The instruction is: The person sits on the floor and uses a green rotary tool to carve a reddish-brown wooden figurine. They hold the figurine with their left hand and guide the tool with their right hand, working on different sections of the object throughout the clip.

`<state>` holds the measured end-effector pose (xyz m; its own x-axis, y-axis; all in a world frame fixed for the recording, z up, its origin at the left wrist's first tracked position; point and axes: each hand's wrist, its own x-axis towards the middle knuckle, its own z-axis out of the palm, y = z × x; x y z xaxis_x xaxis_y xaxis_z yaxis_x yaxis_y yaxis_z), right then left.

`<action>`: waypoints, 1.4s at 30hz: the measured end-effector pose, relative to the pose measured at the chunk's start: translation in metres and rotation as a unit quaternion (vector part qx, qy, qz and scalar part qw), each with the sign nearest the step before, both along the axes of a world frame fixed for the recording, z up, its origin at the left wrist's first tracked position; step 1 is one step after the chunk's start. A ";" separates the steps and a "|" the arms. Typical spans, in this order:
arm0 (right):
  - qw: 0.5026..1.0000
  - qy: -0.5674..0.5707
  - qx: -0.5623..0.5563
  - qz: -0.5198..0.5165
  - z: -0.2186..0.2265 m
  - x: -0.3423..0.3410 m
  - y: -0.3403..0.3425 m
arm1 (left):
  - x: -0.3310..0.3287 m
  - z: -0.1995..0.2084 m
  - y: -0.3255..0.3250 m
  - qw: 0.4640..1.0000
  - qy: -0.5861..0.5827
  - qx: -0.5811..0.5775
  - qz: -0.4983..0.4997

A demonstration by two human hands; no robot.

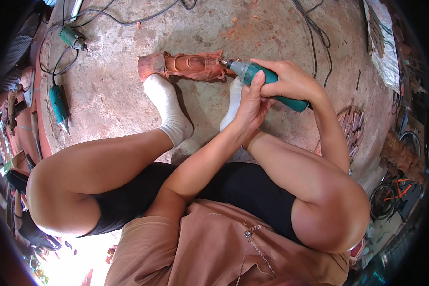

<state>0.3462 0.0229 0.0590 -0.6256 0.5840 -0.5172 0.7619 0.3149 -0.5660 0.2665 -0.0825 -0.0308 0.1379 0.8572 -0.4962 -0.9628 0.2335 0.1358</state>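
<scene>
Head view: the left hand (252, 104) and right hand (293, 78) wrap a green, grey-nosed cylindrical rotary tool (269, 75), its bit at the right end of a reddish-brown carved wooden log (195, 66) on the rough grey concrete floor (114, 105). Farther off lies a stubby green power tool (71, 36).

The view is taken from a head-worn fisheye camera, the left of a side-by-side pair, set above the hands on the wearer's side and facing steeply down. The left hand (254, 106) and right hand (293, 78) register above and right of centre. Nearer the lens, the shirt (209, 248) fills the area below the hands, the left knee (47, 190) lies well to their left, and the right knee (338, 209) below right. Beyond the hands, floor (271, 33) reaches the top edge; dark curved borders close both sides.
</scene>
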 end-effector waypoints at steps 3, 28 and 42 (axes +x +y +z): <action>1.000 0.013 0.021 0.001 -0.006 0.003 0.000 | -0.002 -0.005 0.002 1.000 -0.010 0.008 -0.012; 1.000 -0.002 -0.013 0.001 -0.001 -0.002 -0.001 | -0.004 0.004 -0.003 1.000 -0.001 -0.023 0.005; 1.000 0.004 0.000 0.005 0.002 -0.003 -0.001 | -0.004 0.003 -0.002 1.000 -0.012 -0.012 0.003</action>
<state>0.3430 0.0215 0.0610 -0.6354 0.5780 -0.5121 0.7542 0.3220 -0.5723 0.2628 -0.0846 -0.0274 0.1453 0.8456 -0.5137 -0.9669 0.2313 0.1073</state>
